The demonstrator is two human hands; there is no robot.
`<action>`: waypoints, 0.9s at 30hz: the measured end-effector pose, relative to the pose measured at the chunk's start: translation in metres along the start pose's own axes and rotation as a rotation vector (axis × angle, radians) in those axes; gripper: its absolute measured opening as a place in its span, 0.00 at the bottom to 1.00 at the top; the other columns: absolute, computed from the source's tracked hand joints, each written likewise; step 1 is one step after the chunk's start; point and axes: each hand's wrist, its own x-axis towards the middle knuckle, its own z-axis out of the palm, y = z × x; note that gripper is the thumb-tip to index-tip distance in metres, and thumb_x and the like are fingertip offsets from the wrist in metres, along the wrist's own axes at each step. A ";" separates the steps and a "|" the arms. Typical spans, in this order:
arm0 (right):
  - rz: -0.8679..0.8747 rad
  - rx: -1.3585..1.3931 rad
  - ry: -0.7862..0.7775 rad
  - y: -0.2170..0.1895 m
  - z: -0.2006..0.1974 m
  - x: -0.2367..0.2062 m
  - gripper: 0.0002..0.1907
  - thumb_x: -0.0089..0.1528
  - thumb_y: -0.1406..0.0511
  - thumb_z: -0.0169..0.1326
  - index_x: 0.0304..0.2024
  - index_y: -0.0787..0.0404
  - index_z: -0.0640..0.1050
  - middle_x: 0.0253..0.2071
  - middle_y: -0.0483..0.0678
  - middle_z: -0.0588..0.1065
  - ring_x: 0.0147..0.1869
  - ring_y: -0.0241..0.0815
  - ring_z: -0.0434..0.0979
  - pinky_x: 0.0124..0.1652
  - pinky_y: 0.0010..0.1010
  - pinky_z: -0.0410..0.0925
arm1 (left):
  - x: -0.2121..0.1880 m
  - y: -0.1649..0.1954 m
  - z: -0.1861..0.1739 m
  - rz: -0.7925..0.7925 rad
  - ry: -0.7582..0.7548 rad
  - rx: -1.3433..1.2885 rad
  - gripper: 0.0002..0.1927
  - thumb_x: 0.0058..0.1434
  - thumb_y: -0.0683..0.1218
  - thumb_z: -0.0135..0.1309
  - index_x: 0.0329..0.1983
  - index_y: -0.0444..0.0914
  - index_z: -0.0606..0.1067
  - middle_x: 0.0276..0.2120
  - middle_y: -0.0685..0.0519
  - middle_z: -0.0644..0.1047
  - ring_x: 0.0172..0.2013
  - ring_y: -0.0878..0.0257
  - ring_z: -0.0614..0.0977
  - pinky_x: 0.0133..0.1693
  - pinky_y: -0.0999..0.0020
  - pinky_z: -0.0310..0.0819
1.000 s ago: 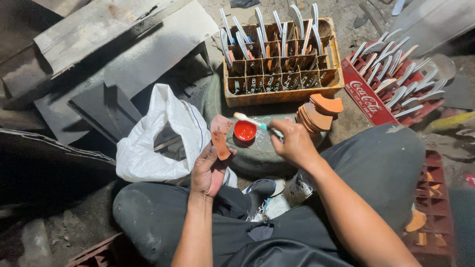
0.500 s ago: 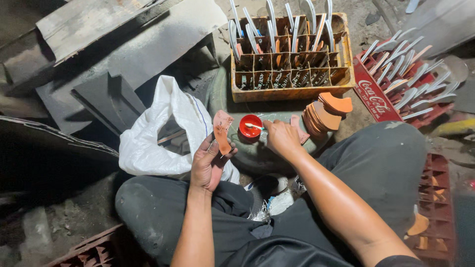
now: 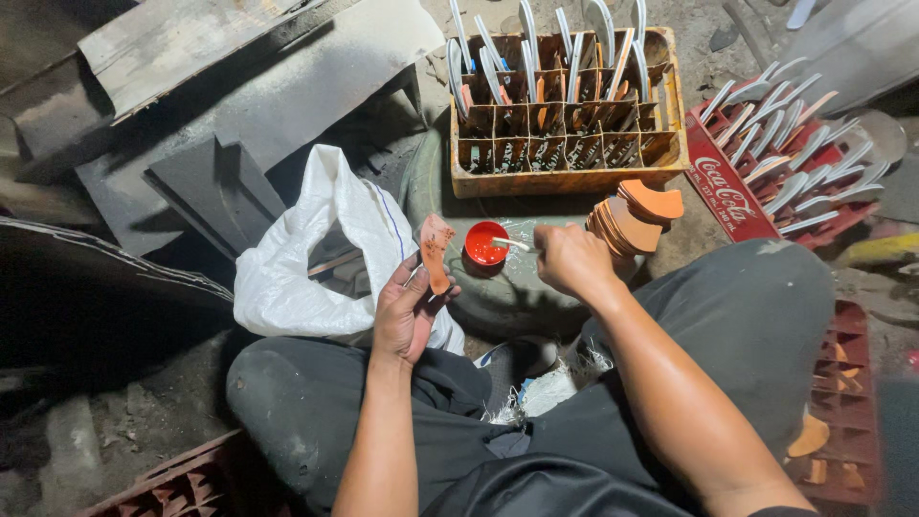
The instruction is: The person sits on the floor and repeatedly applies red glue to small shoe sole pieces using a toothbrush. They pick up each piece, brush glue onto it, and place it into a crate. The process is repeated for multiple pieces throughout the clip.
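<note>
My left hand (image 3: pixel 407 311) holds a flat orange wooden handle piece (image 3: pixel 437 251) upright by its lower end. Just right of it, my right hand (image 3: pixel 571 258) grips a thin white stick (image 3: pixel 510 243) whose tip dips into a small red lid (image 3: pixel 485 243) of glue-like liquid. The lid rests on a dark rounded tyre-like surface (image 3: pixel 517 297) in front of my knees. A stack of similar orange handle pieces (image 3: pixel 634 216) lies right of my right hand.
A yellow crate (image 3: pixel 574 172) holds several blades standing in its cells. A red crate (image 3: pixel 747 196) at right holds more blades. A white sack (image 3: pixel 316 258) lies at left, with grey slabs (image 3: pixel 230 77) behind it. Another red crate (image 3: pixel 852 383) sits by my right leg.
My right hand has moved the stick down and left until its tip is in the red lid. My left hand keeps the orange piece, held slightly more upright.
</note>
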 end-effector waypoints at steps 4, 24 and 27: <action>0.041 -0.038 -0.085 0.015 -0.004 -0.017 0.10 0.56 0.64 0.53 0.38 0.55 0.81 0.38 0.60 0.80 0.43 0.63 0.81 0.43 0.52 0.73 | 0.003 -0.004 -0.005 -0.023 0.069 0.013 0.21 0.66 0.41 0.54 0.62 0.32 0.69 0.43 0.47 0.80 0.43 0.59 0.83 0.48 0.53 0.84; -0.252 0.565 0.155 -0.009 -0.022 -0.043 0.13 0.59 0.68 0.56 0.47 0.58 0.81 0.37 0.53 0.83 0.43 0.49 0.85 0.43 0.35 0.75 | -0.003 -0.022 -0.007 -0.095 -0.075 -0.069 0.19 0.69 0.45 0.52 0.60 0.31 0.73 0.45 0.47 0.81 0.45 0.57 0.82 0.54 0.52 0.78; -0.200 0.513 0.240 -0.009 -0.029 -0.039 0.13 0.59 0.70 0.56 0.46 0.60 0.80 0.38 0.54 0.82 0.41 0.50 0.85 0.41 0.35 0.74 | -0.004 -0.020 -0.007 -0.078 -0.098 -0.112 0.18 0.71 0.46 0.52 0.59 0.31 0.73 0.44 0.46 0.80 0.47 0.56 0.82 0.56 0.51 0.77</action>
